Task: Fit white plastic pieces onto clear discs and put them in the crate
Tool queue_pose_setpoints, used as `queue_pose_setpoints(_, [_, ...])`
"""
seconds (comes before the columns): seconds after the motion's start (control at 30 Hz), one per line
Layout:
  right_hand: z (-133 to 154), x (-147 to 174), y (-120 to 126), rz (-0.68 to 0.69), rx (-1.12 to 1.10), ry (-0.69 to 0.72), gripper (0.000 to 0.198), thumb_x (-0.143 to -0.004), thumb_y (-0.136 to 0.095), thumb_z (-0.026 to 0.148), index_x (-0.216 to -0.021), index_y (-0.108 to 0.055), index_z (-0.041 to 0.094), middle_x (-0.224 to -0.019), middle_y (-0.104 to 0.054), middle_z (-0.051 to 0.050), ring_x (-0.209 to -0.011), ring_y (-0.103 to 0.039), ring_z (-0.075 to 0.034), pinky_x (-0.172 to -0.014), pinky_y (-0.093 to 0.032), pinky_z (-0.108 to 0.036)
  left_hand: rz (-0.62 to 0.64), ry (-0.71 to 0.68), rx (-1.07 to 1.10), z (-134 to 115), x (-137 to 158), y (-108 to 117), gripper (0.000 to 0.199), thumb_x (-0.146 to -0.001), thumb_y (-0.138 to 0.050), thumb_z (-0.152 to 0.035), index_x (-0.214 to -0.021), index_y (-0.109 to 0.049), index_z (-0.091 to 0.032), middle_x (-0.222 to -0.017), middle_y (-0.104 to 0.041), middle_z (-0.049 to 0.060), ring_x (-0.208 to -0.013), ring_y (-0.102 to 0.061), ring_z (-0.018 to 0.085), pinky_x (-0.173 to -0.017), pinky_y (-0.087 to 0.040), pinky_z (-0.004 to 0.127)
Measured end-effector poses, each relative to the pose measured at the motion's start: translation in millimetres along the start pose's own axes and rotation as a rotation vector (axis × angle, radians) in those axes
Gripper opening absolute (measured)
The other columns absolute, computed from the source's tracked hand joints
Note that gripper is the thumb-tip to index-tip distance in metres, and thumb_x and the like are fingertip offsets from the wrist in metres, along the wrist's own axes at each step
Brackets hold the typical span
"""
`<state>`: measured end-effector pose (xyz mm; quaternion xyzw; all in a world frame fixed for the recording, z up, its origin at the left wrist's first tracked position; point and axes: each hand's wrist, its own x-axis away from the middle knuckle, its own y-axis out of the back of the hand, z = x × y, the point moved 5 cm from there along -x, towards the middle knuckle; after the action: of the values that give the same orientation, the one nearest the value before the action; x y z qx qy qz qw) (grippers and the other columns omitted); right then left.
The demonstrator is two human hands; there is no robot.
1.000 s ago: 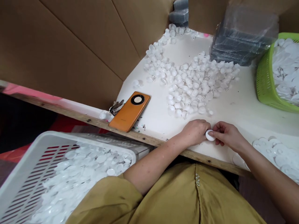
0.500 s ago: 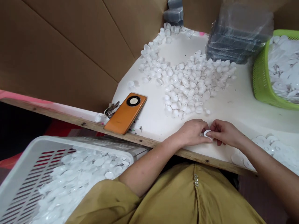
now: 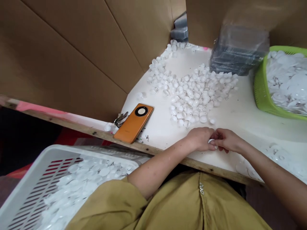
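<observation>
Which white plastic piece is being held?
The small white curved piece showing between left hand and right hand; other visible ones lie on the white table, in the green plastic basket or white plastic basket.

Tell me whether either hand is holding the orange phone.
No, the orange phone lies on the white tabletop, apart from the left hand and right hand.

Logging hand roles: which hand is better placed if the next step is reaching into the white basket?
Probably the left hand: it is nearer the white basket; the right hand would have to cross the left forearm. Both hands meet at a white piece.
</observation>
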<state>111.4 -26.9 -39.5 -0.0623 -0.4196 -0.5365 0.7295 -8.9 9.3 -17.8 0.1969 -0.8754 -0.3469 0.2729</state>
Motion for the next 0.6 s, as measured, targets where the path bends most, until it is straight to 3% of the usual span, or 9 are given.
queue_pose_setpoints(0.13, [-1.8, 12.9, 6.7, -0.067, -0.041, 0.153, 0.030, -0.072, -0.067, 0.044, -0.077, -0.052, 0.019, -0.054, -0.057, 0.003, -0.042, -0.047, -0.010, -0.039, -0.037, -0.022, -0.121, -0.068, 0.036, 0.7, 12.9, -4.6, 0.028, -0.077, -0.066, -0.038, -0.100, -0.062, -0.022, -0.093, -0.062, 0.003, -0.086, -0.061, 0.020, -0.070, -0.045, 0.028])
queue_pose_setpoints(0.23, [-16.3, 35.4, 28.1, -0.202, -0.026, 0.241, 0.030, -0.074, -0.065, 0.048, -0.076, -0.054, 0.020, -0.059, -0.056, 0.003, -0.048, -0.048, -0.011, -0.044, -0.039, -0.023, -0.239, -0.097, 0.116, 6.1, 25.0, -9.0, 0.025, -0.076, -0.068, -0.031, -0.098, -0.061, -0.021, -0.093, -0.059, 0.003, -0.087, -0.058, 0.019, -0.074, -0.045, 0.028])
queue_pose_setpoints(0.3, [-30.9, 53.8, 41.8, -0.265, 0.097, 0.249, 0.026, -0.074, -0.064, 0.044, -0.072, -0.055, 0.020, -0.062, -0.056, 0.002, -0.053, -0.049, -0.012, -0.047, -0.039, -0.024, -0.284, -0.071, 0.194, 10.7, 31.5, -11.6, 0.022, -0.074, -0.067, -0.026, -0.094, -0.059, -0.020, -0.089, -0.059, 0.001, -0.082, -0.057, 0.017, -0.072, -0.045, 0.027])
queue_pose_setpoints(0.43, [-58.1, 84.5, 45.7, -0.236, 0.439, 0.234, 0.007, -0.071, -0.064, 0.027, -0.075, -0.061, 0.022, -0.073, -0.060, 0.000, -0.064, -0.055, -0.016, -0.058, -0.041, -0.027, -0.330, 0.020, 0.386, 19.5, 53.3, -1.5, 0.020, -0.073, -0.064, -0.025, -0.090, -0.057, -0.019, -0.080, -0.059, -0.002, -0.072, -0.054, 0.014, -0.067, -0.044, 0.025])
queue_pose_setpoints(0.53, [-67.6, 95.6, 37.3, -0.244, 0.657, 0.246, 0.015, -0.071, -0.062, 0.021, -0.085, -0.063, 0.023, -0.087, -0.060, -0.003, -0.069, -0.056, -0.017, -0.059, -0.039, -0.028, -0.337, 0.086, 0.469, 42.1, 100.3, 24.3, 0.027, -0.074, -0.063, -0.036, -0.095, -0.057, -0.020, -0.088, -0.062, 0.001, -0.078, -0.056, 0.016, -0.072, -0.046, 0.027])
queue_pose_setpoints(0.6, [-67.6, 96.3, 33.2, -0.254, 0.703, 0.267, 0.012, -0.072, -0.059, 0.019, -0.083, -0.061, 0.023, -0.090, -0.059, -0.004, -0.069, -0.056, -0.017, -0.058, -0.037, -0.028, -0.272, 0.206, 0.447, 76.7, 152.5, 37.3, 0.032, -0.073, -0.065, -0.043, -0.095, -0.060, -0.021, -0.092, -0.064, 0.002, -0.083, -0.058, 0.018, -0.075, -0.048, 0.028])
